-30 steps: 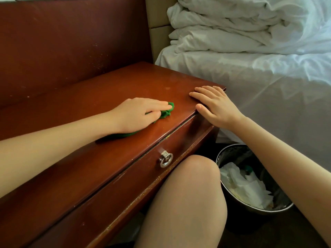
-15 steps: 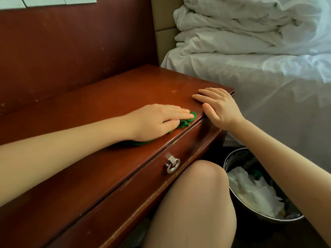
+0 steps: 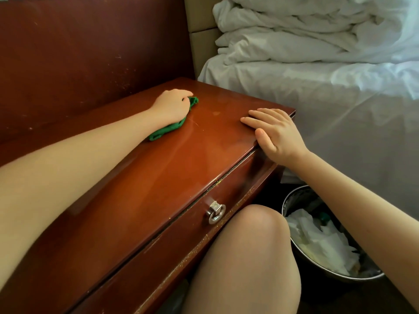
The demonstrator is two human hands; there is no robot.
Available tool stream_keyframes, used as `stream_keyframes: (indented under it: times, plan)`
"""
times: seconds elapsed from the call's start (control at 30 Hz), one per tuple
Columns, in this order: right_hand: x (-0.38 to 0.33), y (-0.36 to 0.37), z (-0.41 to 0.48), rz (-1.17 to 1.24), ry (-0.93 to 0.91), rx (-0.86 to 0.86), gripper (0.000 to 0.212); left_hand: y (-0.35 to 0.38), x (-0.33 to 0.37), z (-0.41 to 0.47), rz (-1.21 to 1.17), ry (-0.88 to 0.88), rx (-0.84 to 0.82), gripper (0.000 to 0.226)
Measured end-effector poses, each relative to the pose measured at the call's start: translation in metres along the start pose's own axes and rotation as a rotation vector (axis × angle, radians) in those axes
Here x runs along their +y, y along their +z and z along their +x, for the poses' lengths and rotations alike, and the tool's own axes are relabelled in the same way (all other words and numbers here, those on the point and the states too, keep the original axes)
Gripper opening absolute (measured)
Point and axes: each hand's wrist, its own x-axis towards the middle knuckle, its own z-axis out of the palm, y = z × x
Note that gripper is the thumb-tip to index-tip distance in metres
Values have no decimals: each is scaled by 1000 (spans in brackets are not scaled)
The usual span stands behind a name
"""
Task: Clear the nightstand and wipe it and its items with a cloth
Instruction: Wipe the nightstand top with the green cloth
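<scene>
A bedroom: a glossy reddish-brown wooden nightstand (image 3: 158, 177) stands beside a bed with rumpled white sheets (image 3: 317, 87), against a dark wood wall panel (image 3: 79, 53).

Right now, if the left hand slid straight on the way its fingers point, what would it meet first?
Ahead of the left hand and green cloth lies bare nightstand top; past its far edge, probably the white bed sheet, though depth is unclear.

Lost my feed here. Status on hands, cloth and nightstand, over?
Left hand grips green cloth on nightstand top, near the back. Right hand flat on front corner. Only that hand in the way.
</scene>
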Motion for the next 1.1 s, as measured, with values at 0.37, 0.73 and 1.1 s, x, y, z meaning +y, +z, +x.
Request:
stream_keyframes:
  times: [0.37,0.73,1.1]
  plan:
    - [-2,2,1,-8,3,47,50,-5,36,-16,90,208,-186,42]
    - [-24,-17,13,91,161,-199,67,-21,39,-127,-29,498,-226,40]
    - [-65,-22,45,42,20,-669,46,-44,-43,-132,-5,100,-106,38]
